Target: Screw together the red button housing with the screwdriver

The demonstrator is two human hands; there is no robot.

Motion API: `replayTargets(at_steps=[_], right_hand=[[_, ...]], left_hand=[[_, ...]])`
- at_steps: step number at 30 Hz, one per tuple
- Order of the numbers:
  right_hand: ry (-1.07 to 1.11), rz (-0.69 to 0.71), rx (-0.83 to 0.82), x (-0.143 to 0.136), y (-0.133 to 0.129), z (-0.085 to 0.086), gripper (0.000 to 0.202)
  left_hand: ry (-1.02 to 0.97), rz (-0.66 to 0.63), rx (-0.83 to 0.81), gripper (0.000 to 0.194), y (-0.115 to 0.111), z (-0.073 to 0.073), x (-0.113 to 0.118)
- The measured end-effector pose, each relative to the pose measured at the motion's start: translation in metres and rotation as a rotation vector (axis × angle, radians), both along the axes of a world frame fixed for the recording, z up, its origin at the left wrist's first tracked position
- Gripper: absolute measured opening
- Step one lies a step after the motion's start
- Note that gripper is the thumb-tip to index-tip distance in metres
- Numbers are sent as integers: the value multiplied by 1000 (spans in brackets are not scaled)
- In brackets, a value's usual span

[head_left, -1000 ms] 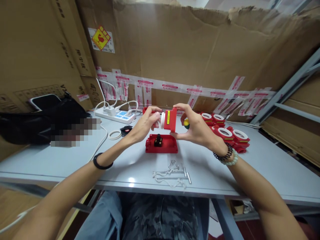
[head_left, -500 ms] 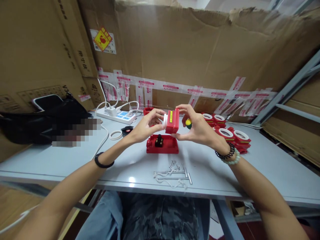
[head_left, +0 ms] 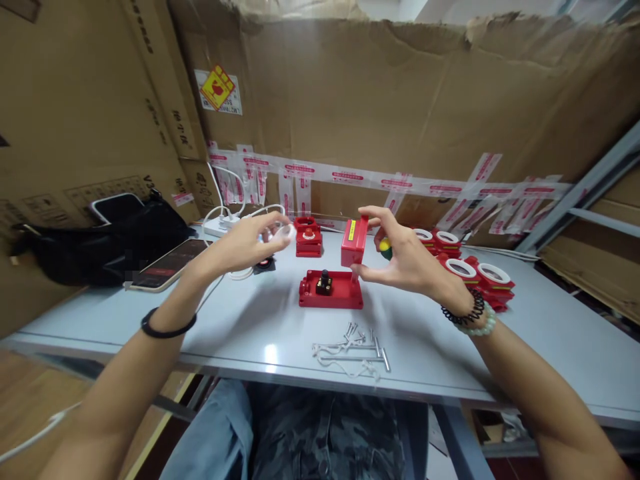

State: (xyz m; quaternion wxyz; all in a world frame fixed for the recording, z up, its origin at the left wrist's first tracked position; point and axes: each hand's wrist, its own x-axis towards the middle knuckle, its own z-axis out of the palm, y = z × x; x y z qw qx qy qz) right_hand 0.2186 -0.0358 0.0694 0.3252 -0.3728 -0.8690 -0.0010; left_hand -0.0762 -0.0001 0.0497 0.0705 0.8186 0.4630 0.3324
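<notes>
My right hand point(head_left: 395, 250) grips a red box cover point(head_left: 353, 241) with a yellow label, above the table; a yellow and green round thing point(head_left: 385, 249) shows at its palm. To the left, my left hand point(head_left: 245, 243) is curled round a white ring-like piece point(head_left: 285, 235), partly blurred, apart from the cover. Below the cover lies an open red base point(head_left: 337, 300) holding a black switch block point(head_left: 324, 285). Nearer the front edge are loose screws point(head_left: 353, 330), metal T-shaped rods point(head_left: 350, 359) and white string.
Behind the base stands another red housing point(head_left: 309, 241). Red units with white rings point(head_left: 477, 273) are stacked at the right. At the left are a phone point(head_left: 167, 265), a black bag point(head_left: 100, 243) and a power strip point(head_left: 216, 225). Cardboard point(head_left: 360, 107) rises behind the table point(head_left: 240, 340).
My left hand has moved left, away from the red cover, taking the white ring-like piece off its end. The cover stays in my right hand. The view has shifted slightly.
</notes>
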Motion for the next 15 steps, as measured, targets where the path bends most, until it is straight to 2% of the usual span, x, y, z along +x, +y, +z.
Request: replayTargets(at_steps=[4,6,10,12,15], right_hand=[[-10,-1,-8,-1,-1,0,70],[-14,1,-12,-2,0,0,71],[-23,4,-9,-1,2,-2,70],[-28,2,-10,0,2,-2,70],[-35,5,-12,0,1,-2,70]], left_hand=[[175,-17,-142,41,3,-18,-50],[226,43,-191,42,3,-24,-65],[367,222,-384,47,-1,-23,-70],[427,242,-435,48,-2,-23,-69],[499,206,-461,48,0,-28,-71]])
